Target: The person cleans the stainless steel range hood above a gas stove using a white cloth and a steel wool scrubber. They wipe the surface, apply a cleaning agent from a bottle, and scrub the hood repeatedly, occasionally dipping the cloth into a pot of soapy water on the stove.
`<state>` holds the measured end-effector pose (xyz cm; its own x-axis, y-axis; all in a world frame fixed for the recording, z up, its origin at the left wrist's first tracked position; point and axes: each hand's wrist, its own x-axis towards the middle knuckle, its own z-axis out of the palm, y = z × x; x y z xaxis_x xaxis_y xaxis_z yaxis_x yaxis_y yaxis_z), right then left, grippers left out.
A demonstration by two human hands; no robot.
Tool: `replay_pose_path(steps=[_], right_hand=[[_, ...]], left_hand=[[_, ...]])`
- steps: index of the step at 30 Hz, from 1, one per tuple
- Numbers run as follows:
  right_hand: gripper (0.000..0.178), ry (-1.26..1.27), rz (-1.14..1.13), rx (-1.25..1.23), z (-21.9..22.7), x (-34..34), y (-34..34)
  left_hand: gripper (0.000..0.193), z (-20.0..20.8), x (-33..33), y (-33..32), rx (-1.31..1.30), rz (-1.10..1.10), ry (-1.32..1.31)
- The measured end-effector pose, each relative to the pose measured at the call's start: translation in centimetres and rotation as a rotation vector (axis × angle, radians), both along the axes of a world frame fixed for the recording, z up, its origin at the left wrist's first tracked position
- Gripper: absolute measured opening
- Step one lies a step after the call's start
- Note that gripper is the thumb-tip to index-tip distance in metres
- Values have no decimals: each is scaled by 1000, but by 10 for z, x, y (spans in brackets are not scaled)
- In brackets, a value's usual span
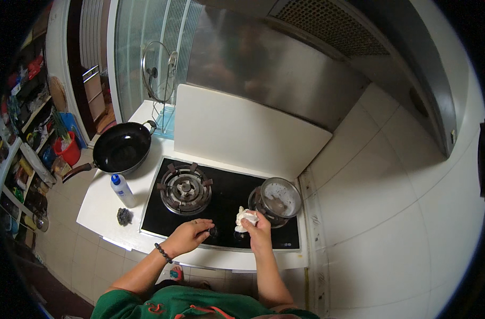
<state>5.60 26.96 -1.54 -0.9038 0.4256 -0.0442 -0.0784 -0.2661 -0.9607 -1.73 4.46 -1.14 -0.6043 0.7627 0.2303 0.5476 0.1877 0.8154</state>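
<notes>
My left hand (190,234), with a dark bead bracelet at the wrist, reaches to the front of the black gas stove (162,218). Its fingers are closed around a round black knob (213,231). A crumpled white cloth (244,218) is bunched in my right hand (261,232), held over the stovetop near the second knob (238,234). Just beyond that hand, a steel pot (297,206) with whitish, foamy liquid sits on the right burner. The left burner (186,188) has its bare pan support showing.
Left of the stove stand a black wok (121,147), a white bottle with a blue cap (123,191) and a dark scouring ball (124,216). A white panel (242,130) rises behind the burners. A glass lid (157,72) leans upright at the back. The range hood (338,29) overhangs.
</notes>
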Motion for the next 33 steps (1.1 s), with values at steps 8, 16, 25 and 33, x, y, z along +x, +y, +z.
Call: replay_pose_path(steps=[8, 16, 25, 33], right_hand=[[31, 62, -64, 41, 10, 11, -3], [28, 61, -86, 1, 14, -17, -53], [22, 162, -81, 84, 15, -61, -86], [32, 249, 100, -195, 57, -86, -112]], left_hand=[[30, 14, -5, 4, 40, -71, 34], [31, 24, -40, -29, 36, -97, 54], [63, 33, -70, -41, 162, 35, 37], [60, 49, -101, -27, 424, -61, -428]])
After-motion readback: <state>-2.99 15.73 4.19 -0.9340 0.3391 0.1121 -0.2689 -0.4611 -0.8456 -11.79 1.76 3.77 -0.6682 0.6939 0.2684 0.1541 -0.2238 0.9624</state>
